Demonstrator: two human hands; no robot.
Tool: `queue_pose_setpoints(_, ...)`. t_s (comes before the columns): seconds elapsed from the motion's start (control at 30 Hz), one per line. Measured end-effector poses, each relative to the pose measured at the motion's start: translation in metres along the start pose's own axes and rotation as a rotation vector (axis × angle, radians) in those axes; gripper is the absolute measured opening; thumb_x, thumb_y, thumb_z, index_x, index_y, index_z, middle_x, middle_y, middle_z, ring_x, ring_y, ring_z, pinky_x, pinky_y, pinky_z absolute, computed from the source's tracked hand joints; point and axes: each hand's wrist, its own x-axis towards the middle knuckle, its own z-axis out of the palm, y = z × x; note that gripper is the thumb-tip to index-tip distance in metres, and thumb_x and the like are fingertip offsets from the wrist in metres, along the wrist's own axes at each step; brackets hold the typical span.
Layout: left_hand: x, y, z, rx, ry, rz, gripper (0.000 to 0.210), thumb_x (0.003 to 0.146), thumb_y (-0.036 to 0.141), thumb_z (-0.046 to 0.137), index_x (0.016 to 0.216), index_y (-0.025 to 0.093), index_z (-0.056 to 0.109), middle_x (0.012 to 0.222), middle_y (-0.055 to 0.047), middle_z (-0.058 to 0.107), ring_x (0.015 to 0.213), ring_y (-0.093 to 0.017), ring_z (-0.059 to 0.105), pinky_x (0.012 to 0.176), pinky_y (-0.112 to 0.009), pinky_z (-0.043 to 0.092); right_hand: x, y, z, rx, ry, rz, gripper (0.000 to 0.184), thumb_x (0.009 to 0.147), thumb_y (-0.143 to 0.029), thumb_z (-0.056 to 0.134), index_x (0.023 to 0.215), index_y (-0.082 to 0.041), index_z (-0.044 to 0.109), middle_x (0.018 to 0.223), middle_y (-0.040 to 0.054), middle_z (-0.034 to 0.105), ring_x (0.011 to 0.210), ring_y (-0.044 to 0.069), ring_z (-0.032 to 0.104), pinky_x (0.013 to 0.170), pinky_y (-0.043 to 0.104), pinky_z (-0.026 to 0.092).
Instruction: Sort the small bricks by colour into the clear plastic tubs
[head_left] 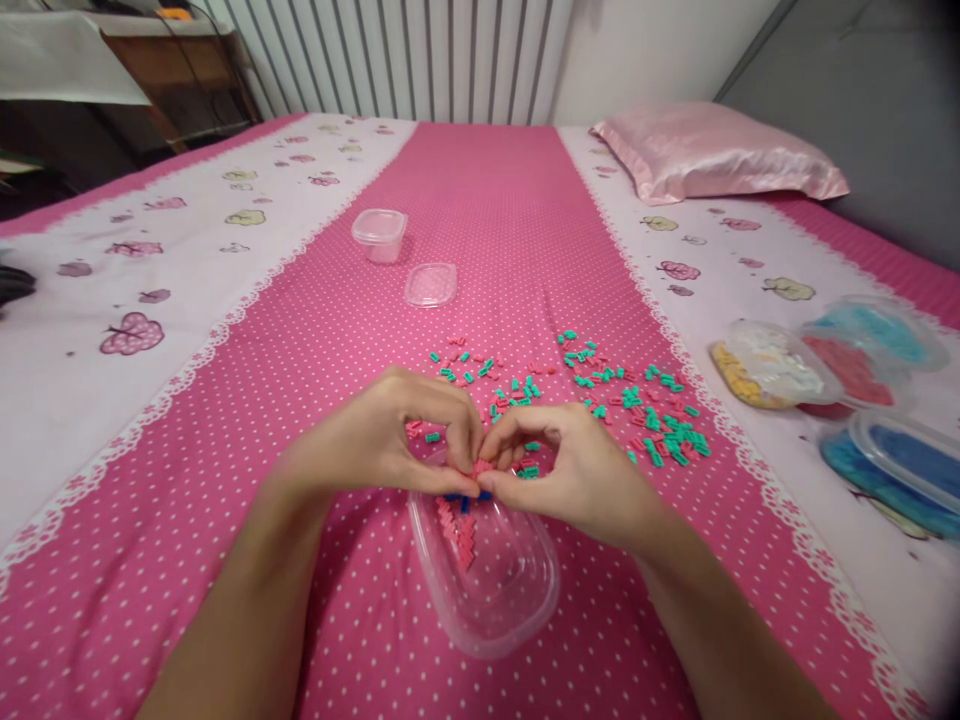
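Note:
My left hand (409,432) and my right hand (564,462) meet at the middle, each closed in a pinch on the same small assembly of plastic building pieces. Red pieces (466,540) hang from it in a toothed strip, and blue pieces (465,498) show just under my thumbs. The fingertips cover the upper part. Below the hands lies a clear plastic container or lid (517,610), its rim toward me. Loose green pieces (656,452) and red ones are scattered on the bed just beyond and to the right of my hands.
A clear tub (380,235) and a flat clear lid (431,285) sit farther off on the pink sheet (487,180). Containers of yellow and white (772,365), red (855,370), light blue (881,330) and dark blue pieces (900,470) stand at right. A pillow (720,150) lies behind.

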Motion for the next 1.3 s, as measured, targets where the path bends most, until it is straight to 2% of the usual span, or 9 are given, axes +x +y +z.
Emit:
queue_pose_setpoints(0.27,-0.001,-0.002,-0.002,-0.025,-0.053,-0.071,0.014,0.081,0.021,0.078,0.075,0.016,0.066,0.078,-0.002,0.073,0.073,-0.012,0.068,0.068,-0.021,0.053,-0.002,-0.007,-0.002,-0.056,-0.026,0.004,0.005,0.078,-0.022,0.076,0.083,-0.022,0.073,0.079,-0.0027,0.074,0.074,0.012,0.066,0.069,0.024,0.05)
queue_pose_setpoints(0.33,-0.003,-0.001,-0.005,-0.061,-0.105,-0.107,0.012,0.08,0.02,0.079,0.08,0.017,0.068,0.079,-0.002,0.073,0.073,-0.012,0.068,0.069,-0.021,0.053,-0.002,-0.007,-0.016,-0.112,-0.019,0.018,0.007,0.08,-0.026,0.076,0.087,-0.024,0.075,0.084,-0.0014,0.076,0.077,0.014,0.067,0.071,0.026,0.05)
queue_pose_setpoints(0.5,-0.004,0.0,-0.008,-0.078,-0.217,-0.099,0.012,0.08,0.017,0.077,0.092,0.018,0.074,0.085,-0.004,0.075,0.077,-0.014,0.068,0.073,-0.023,0.053,-0.005,0.012,-0.066,-0.442,0.244,0.083,0.008,0.086,-0.028,0.069,0.084,-0.021,0.073,0.08,0.0012,0.073,0.073,0.016,0.065,0.068,0.03,0.046)
queue_pose_setpoints(0.67,-0.001,-0.002,-0.006,-0.068,-0.228,-0.11,0.019,0.078,0.014,0.079,0.097,0.018,0.075,0.086,-0.004,0.075,0.077,-0.013,0.067,0.072,-0.022,0.052,-0.008,0.038,-0.077,-0.742,0.113,0.306,0.005,0.08,-0.017,0.071,0.084,-0.021,0.071,0.073,0.0003,0.07,0.066,0.016,0.062,0.061,0.029,0.041)
queue_pose_setpoints(0.83,0.001,-0.002,-0.005,-0.044,-0.233,-0.122,0.011,0.081,0.017,0.078,0.091,0.017,0.075,0.086,-0.004,0.075,0.078,-0.013,0.067,0.071,-0.022,0.051,-0.006,0.036,-0.07,-0.814,0.064,0.331,0.009,0.082,-0.014,0.066,0.079,-0.021,0.071,0.077,0.002,0.071,0.071,0.017,0.064,0.062,0.029,0.042)
queue_pose_setpoints(0.97,0.001,-0.002,-0.005,-0.043,-0.222,-0.094,0.006,0.084,0.021,0.075,0.088,0.017,0.074,0.087,-0.004,0.075,0.08,-0.013,0.068,0.074,-0.023,0.051,-0.005,0.023,-0.068,-0.714,0.134,0.264,0.008,0.082,-0.015,0.065,0.077,-0.019,0.069,0.071,0.001,0.069,0.066,0.015,0.061,0.062,0.028,0.042)
queue_pose_setpoints(1.07,0.001,-0.002,-0.005,-0.042,-0.215,-0.081,0.003,0.085,0.02,0.073,0.087,0.017,0.073,0.088,-0.004,0.074,0.083,-0.013,0.067,0.077,-0.023,0.052,-0.003,0.012,-0.055,-0.493,0.214,0.161,0.004,0.081,-0.019,0.065,0.08,-0.02,0.068,0.073,0.0003,0.067,0.066,0.014,0.059,0.063,0.027,0.044)
queue_pose_setpoints(1.2,0.001,-0.002,-0.005,-0.025,-0.185,-0.074,0.002,0.084,0.015,0.072,0.085,0.017,0.071,0.087,-0.003,0.073,0.083,-0.013,0.067,0.078,-0.023,0.052,-0.003,-0.001,-0.028,-0.121,0.061,0.087,0.012,0.08,-0.022,0.068,0.092,-0.021,0.067,0.074,-0.0017,0.064,0.066,0.012,0.057,0.061,0.025,0.046)
queue_pose_setpoints(1.3,0.0,-0.003,-0.003,0.014,-0.135,-0.095,0.007,0.083,0.019,0.073,0.088,0.017,0.069,0.086,-0.003,0.073,0.079,-0.013,0.066,0.073,-0.022,0.051,-0.003,-0.005,-0.016,-0.029,-0.049,0.071,0.006,0.083,-0.022,0.068,0.089,-0.022,0.067,0.079,-0.0015,0.065,0.07,0.012,0.059,0.063,0.025,0.046)
